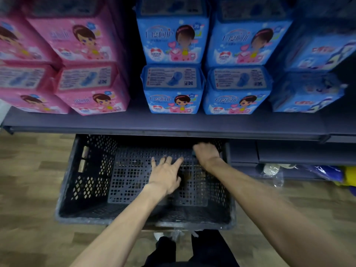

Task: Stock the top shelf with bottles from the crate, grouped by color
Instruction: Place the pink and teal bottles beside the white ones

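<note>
A dark perforated plastic crate (86, 189) stands on the floor under the shelf, and I see no bottles in it. My left hand (165, 176) reaches down over the crate's middle with fingers spread and straight, holding nothing. My right hand (206, 152) is at the crate's far right corner, just below the shelf edge. It is blurred, its fingers curl downward, and what they close on is hidden. The shelf board (173, 122) above the crate carries pink packs (90, 89) on the left and blue packs (173, 89) on the right.
More blue packs (308, 93) fill the shelf's far right. Lower right, under another shelf level, lie a clear plastic bag (273, 170) and blue and yellow items (335, 173). Wood-pattern floor (28, 180) surrounds the crate. My dark trouser legs (192, 249) are at the bottom.
</note>
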